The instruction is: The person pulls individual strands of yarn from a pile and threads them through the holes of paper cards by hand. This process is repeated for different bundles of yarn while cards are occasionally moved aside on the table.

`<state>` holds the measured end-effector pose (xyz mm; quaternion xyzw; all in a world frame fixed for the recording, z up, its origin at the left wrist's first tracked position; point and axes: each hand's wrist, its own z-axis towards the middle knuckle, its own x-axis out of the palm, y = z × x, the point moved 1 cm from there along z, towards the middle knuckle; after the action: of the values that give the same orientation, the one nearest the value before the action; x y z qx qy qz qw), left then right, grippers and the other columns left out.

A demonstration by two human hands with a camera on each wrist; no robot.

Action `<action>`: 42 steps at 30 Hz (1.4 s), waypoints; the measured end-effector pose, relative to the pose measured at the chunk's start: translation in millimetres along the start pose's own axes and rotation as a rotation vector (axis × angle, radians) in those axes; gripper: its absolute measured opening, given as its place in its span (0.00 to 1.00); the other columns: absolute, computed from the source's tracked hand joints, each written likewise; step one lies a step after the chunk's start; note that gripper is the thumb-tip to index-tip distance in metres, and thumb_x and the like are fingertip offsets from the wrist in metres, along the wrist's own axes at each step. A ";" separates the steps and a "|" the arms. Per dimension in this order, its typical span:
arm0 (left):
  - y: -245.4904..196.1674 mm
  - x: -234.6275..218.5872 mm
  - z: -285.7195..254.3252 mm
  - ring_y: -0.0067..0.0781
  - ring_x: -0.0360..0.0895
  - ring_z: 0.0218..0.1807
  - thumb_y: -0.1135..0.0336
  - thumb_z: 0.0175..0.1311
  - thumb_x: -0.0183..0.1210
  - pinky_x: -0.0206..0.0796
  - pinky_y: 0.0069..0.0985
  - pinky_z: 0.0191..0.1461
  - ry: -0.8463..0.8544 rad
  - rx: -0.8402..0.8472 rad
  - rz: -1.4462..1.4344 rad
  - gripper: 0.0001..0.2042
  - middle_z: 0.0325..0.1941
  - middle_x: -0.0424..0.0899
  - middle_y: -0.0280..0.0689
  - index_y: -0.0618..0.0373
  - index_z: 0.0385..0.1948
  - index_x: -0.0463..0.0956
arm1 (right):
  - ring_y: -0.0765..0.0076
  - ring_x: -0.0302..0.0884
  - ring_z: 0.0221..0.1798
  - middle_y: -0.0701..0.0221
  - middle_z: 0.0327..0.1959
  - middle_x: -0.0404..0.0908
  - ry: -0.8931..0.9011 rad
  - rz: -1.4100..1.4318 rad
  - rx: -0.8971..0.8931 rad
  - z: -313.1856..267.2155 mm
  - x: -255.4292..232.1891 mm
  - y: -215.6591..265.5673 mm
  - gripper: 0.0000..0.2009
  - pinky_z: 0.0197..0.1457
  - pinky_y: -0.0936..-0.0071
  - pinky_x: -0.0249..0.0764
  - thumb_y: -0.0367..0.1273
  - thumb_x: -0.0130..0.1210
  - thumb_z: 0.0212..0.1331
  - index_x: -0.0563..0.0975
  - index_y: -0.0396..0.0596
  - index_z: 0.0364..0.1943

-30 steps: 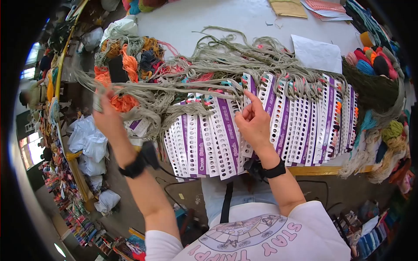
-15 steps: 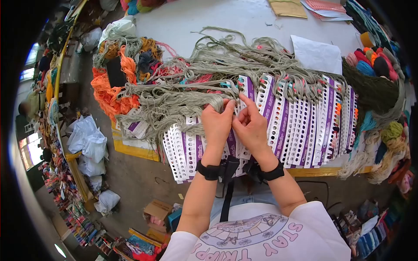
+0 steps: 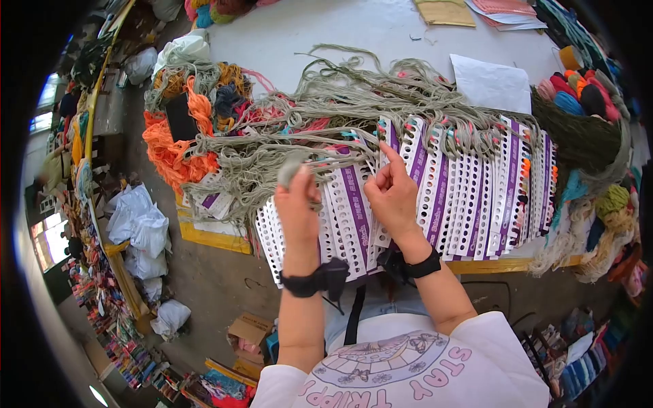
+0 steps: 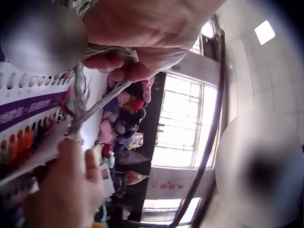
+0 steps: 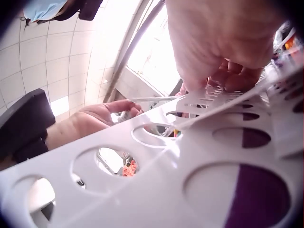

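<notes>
Beside the right hand in the head view, my left hand (image 3: 297, 214) grips a bundle of grey-green embroidery thread (image 4: 107, 99). In the left wrist view those strands run taut from the fingers to the top of a punched thread card. My right hand (image 3: 394, 197) holds that white and purple thread card (image 3: 354, 200) near its upper end, index finger stretched along the top. The right wrist view shows its fingers curled at the card's holes (image 5: 161, 135). More grey-green skeins (image 3: 252, 163) lie looped behind and left of the hands.
Many punched cards (image 3: 469, 197) fan along the table's front edge to the right, threads knotted at their tops. Orange yarn (image 3: 163, 153) and a dark rectangular object (image 3: 181, 117) lie at left. White paper (image 3: 491, 81) sits behind. Coloured yarn balls (image 3: 585, 98) stand at right.
My left hand came from far left to beside the right hand, then drew back leftward with thread in its grip. The right hand stayed at the cards' tops.
</notes>
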<state>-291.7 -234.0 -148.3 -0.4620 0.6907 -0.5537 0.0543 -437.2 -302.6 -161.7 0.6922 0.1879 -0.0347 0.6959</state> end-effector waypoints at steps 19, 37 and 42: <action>-397.7 -46.2 -142.1 0.22 0.63 0.25 0.76 0.55 0.46 0.59 0.23 0.37 0.303 0.623 -0.311 0.06 0.22 0.64 0.31 0.57 0.21 0.61 | 0.59 0.75 0.28 0.67 0.26 0.77 0.236 -0.489 0.023 -0.4 23.7 -8.9 0.29 0.32 0.66 0.70 0.40 0.54 0.39 0.64 0.49 0.52; -133.9 104.7 -111.7 0.26 0.74 0.39 0.60 0.58 0.52 0.68 0.24 0.40 0.260 -0.117 -0.033 0.16 0.39 0.76 0.37 0.63 0.40 0.70 | 0.81 0.72 0.25 0.72 0.25 0.77 0.446 0.597 0.025 -27.6 -75.2 192.4 0.07 0.27 0.84 0.68 0.29 0.56 0.50 0.76 0.39 0.30; -126.4 106.6 -108.8 0.26 0.74 0.38 0.60 0.58 0.52 0.68 0.24 0.40 0.338 -0.141 -0.155 0.14 0.36 0.76 0.37 0.63 0.37 0.72 | 0.81 0.72 0.26 0.73 0.25 0.77 0.429 0.619 0.025 -25.8 -81.0 189.8 0.07 0.29 0.85 0.70 0.29 0.56 0.50 0.76 0.39 0.31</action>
<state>-342.9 -225.6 42.7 -0.4167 0.6895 -0.5761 -0.1379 -459.3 -287.1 44.6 0.7162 0.1107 0.3207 0.6099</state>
